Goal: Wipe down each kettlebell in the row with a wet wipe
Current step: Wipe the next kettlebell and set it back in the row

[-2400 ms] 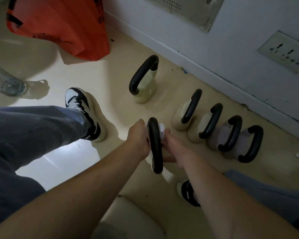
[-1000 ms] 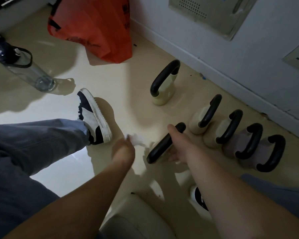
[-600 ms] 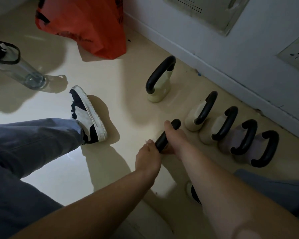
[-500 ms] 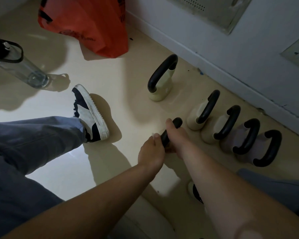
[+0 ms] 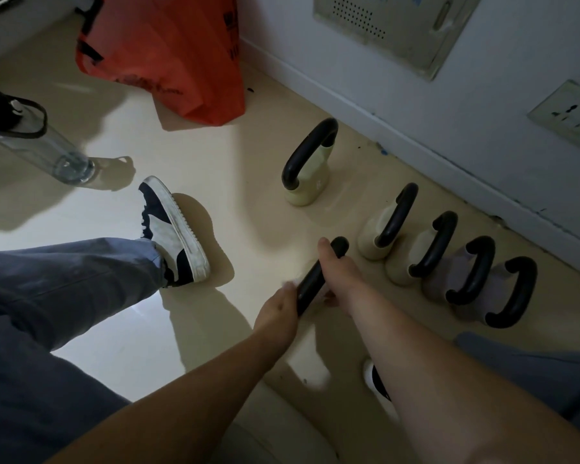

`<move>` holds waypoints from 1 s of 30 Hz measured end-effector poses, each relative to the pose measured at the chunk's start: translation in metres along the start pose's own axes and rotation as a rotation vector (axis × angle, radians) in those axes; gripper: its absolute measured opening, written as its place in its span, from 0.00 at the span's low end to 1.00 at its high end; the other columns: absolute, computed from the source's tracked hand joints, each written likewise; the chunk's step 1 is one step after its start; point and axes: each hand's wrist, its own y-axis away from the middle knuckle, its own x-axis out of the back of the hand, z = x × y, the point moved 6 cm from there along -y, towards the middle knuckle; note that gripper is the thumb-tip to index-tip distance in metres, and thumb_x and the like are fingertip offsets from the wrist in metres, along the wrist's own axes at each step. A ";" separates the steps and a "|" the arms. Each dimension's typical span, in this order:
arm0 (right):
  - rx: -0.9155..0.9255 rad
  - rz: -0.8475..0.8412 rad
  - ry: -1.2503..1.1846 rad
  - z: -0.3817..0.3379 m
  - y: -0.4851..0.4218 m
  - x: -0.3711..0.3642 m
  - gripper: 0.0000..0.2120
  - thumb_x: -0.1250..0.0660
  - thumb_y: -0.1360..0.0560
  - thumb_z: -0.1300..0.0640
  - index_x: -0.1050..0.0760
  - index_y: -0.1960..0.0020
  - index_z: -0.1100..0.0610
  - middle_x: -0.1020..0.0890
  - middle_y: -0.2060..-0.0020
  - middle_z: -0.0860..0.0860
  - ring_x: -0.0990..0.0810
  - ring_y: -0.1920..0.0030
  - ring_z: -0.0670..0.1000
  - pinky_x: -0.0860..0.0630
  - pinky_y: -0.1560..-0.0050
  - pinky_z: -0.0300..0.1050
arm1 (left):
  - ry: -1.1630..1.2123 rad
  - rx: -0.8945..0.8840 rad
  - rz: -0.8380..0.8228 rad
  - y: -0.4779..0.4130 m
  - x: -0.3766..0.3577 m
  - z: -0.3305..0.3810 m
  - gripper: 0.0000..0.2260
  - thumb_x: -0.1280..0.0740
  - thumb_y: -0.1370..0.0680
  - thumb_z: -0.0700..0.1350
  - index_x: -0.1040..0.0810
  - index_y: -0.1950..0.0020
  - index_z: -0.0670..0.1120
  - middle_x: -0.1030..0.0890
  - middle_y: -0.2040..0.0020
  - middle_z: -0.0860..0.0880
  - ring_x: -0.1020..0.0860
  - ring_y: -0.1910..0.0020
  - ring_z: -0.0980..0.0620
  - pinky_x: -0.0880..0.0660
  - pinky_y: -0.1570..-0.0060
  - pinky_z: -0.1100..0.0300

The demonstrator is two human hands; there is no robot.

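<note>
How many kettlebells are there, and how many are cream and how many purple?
Cream kettlebells standing by the wall: 3
Purple kettlebells: 2
Kettlebell held in the hands, body hidden, colour unclear: 1
Total: 6

Your arms are bare to above the elbow, with no sleeve, watch or ring showing on your left hand (image 5: 277,311) or right hand (image 5: 340,274). You wear loose blue-grey trousers (image 5: 57,296) with creased legs. Your sneakers (image 5: 173,234) are dark navy and white, with thick, scuffed white ribbed soles.
</note>
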 end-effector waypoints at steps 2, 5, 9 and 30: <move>0.002 -0.018 -0.003 0.000 0.000 -0.001 0.50 0.43 0.36 0.22 0.31 0.27 0.56 0.21 0.37 0.54 0.21 0.39 0.58 0.24 0.33 0.61 | 0.051 0.074 0.084 0.005 0.000 -0.010 0.24 0.55 0.15 0.60 0.23 0.32 0.58 0.18 0.45 0.50 0.21 0.44 0.50 0.27 0.43 0.54; -0.007 -0.023 -0.007 0.003 -0.011 0.002 0.50 0.42 0.38 0.21 0.27 0.30 0.56 0.18 0.40 0.54 0.19 0.41 0.58 0.23 0.35 0.60 | -0.088 -0.052 0.134 0.011 -0.012 0.031 0.24 0.57 0.15 0.58 0.24 0.34 0.57 0.20 0.45 0.55 0.22 0.45 0.53 0.26 0.43 0.53; -0.074 -0.112 -0.107 0.002 -0.009 0.003 0.40 0.35 0.35 0.24 0.20 0.39 0.55 0.13 0.46 0.57 0.15 0.44 0.59 0.21 0.36 0.62 | -0.227 -0.428 -0.089 0.011 -0.023 0.063 0.20 0.56 0.15 0.61 0.36 0.26 0.63 0.27 0.31 0.63 0.26 0.35 0.60 0.27 0.36 0.57; -0.130 -0.177 0.040 -0.021 -0.007 0.000 0.32 0.38 0.26 0.30 0.31 0.35 0.54 0.23 0.39 0.57 0.24 0.37 0.64 0.27 0.32 0.66 | -1.553 -1.178 -0.196 0.027 -0.022 0.007 0.15 0.38 0.19 0.49 0.18 0.37 0.48 0.22 0.32 0.47 0.51 0.19 0.41 0.54 0.21 0.41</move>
